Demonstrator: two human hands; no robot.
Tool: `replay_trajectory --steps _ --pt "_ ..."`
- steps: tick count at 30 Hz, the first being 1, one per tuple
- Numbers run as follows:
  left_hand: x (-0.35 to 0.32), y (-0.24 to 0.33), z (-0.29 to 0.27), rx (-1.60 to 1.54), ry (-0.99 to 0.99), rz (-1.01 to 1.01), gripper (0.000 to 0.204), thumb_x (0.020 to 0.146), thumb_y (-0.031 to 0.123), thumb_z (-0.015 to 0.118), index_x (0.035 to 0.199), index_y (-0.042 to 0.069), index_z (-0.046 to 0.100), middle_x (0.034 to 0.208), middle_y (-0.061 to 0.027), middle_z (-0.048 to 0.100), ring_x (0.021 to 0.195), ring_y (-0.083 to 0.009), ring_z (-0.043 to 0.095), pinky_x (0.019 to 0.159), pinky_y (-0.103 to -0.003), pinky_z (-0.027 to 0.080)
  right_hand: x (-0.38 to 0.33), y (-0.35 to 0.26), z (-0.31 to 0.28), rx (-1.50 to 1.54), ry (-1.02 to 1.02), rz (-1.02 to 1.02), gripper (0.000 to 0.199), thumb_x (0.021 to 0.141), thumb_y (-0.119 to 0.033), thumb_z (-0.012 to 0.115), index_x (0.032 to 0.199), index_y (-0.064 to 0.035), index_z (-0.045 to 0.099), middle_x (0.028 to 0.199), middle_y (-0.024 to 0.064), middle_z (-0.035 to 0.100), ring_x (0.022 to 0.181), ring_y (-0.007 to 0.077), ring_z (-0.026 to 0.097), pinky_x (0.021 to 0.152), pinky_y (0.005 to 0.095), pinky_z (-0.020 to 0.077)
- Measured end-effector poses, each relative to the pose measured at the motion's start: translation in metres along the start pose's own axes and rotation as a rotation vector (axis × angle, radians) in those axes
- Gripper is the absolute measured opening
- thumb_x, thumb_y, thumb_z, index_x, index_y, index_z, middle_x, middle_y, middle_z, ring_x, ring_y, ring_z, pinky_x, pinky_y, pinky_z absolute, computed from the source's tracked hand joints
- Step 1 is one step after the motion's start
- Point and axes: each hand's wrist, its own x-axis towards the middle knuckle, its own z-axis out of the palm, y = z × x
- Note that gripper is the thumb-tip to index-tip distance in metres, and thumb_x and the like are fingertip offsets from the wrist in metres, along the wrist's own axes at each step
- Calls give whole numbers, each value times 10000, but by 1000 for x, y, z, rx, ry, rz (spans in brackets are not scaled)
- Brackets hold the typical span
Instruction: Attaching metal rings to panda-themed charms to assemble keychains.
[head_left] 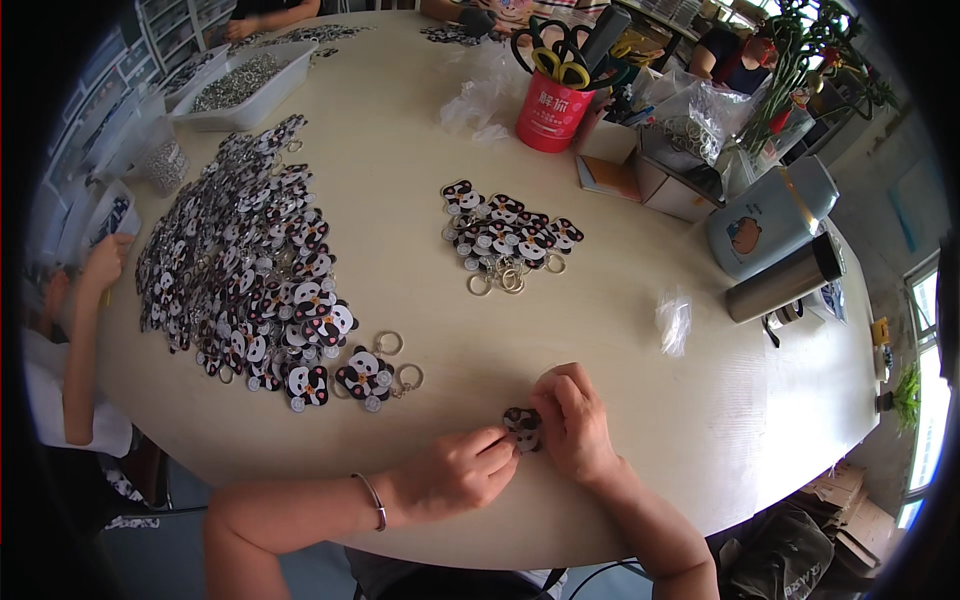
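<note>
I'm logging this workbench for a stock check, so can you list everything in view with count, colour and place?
panda keychains, big heap: too many to count, black and white, table left
panda keychains, small cluster: roughly a dozen, black and white, table centre
red cup: one, holds scissors with yellow and black handles, table top
white tray: one, filled with metal rings, far left
steel flask: one, silver with black cap, lying on its side, right
pale blue container: one, right
clear plastic bags: several, right and top
round table: one, cream
another person's hand: one, left edge
bracelet: one, silver, left wrist
left hand: pinching one panda keychain
right hand: on the same keychain
</note>
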Motion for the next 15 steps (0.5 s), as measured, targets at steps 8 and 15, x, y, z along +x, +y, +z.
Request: replay_trajectory --steps 8,15 --pt "0 3 2 -10 1 -6 207 720 39 614 906 -43 652 912 -87 610 951 -216 598 766 -274 549 -3 -2 2 -125 -90 -130 163 765 19 668 914 -18 615 924 109 567 756 284 609 631 363 512" --pt "-2 0 0 19 16 -30 209 728 44 613 925 -11 654 920 -62 618 965 -189 598 761 -269 545 -5 9 -9 104 -63 -102 180 764 -9 678 933 -19 618 954 121 568 742 280 605 658 366 518"
